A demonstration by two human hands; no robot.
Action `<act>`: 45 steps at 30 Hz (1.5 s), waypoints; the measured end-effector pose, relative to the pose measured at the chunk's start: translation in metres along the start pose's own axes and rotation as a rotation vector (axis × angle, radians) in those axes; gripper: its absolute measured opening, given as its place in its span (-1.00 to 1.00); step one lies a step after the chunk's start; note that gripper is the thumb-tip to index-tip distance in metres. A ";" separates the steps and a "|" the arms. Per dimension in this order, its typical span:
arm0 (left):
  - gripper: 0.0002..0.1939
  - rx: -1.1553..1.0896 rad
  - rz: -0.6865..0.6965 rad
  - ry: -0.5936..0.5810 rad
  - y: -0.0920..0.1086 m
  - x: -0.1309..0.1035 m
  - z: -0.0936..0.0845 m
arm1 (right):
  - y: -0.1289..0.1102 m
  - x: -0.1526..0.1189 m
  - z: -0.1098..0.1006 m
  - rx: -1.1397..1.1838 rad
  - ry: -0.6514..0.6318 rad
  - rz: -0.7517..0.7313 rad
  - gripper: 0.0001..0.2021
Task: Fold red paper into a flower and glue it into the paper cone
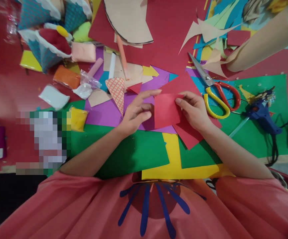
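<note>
Over flat purple paper (101,113), right grip (194,111) pinches red square (166,112); left grip (136,115) open.

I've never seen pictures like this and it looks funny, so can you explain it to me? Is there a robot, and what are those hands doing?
There's no robot here, just a person with two bare hands. There is one picture, from a camera worn on the person's head, looking forward and down.

The right hand pinches a small red paper square. The left hand is at its other side, fingers spread.

Around them lie big green sheets, a purple sheet and scissors with one yellow and one red handle. Farther right is a blue glue gun. On the left are an orange packet and a little patterned cone shape. The blocky patch is too blurred to tell.
</note>
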State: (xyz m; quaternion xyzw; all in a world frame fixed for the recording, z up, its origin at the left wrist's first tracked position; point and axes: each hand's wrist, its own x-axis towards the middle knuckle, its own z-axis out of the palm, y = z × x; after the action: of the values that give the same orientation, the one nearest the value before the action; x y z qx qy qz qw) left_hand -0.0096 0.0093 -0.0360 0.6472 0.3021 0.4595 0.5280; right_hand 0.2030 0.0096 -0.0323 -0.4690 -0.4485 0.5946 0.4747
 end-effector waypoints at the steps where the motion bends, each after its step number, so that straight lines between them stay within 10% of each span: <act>1: -0.47 -0.077 0.054 -0.069 0.001 0.000 -0.001 | -0.001 0.000 0.000 -0.003 0.001 0.006 -0.85; 9: -0.76 0.298 0.083 -0.207 0.012 0.003 -0.001 | -0.009 -0.002 0.001 -0.056 -0.050 0.022 -0.82; 17: -0.78 0.429 0.185 0.217 0.001 0.007 -0.005 | -0.008 -0.003 -0.001 -0.122 0.019 -0.199 -0.74; 22: -0.84 0.513 0.122 0.195 0.002 0.007 -0.005 | -0.007 -0.008 0.002 -0.394 -0.024 -0.351 -0.79; 31: -0.85 0.416 0.150 0.135 0.000 0.005 -0.007 | -0.006 -0.005 -0.001 -0.333 0.080 -0.298 -0.88; 45: -0.74 0.272 0.015 0.347 -0.012 0.012 -0.009 | -0.010 -0.001 0.000 -0.191 0.117 -0.206 -0.75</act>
State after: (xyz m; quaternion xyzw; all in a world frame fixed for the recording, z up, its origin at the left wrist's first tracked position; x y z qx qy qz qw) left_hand -0.0117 0.0259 -0.0439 0.6259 0.4428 0.5228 0.3727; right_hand 0.2040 0.0104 -0.0228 -0.4975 -0.5203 0.4689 0.5117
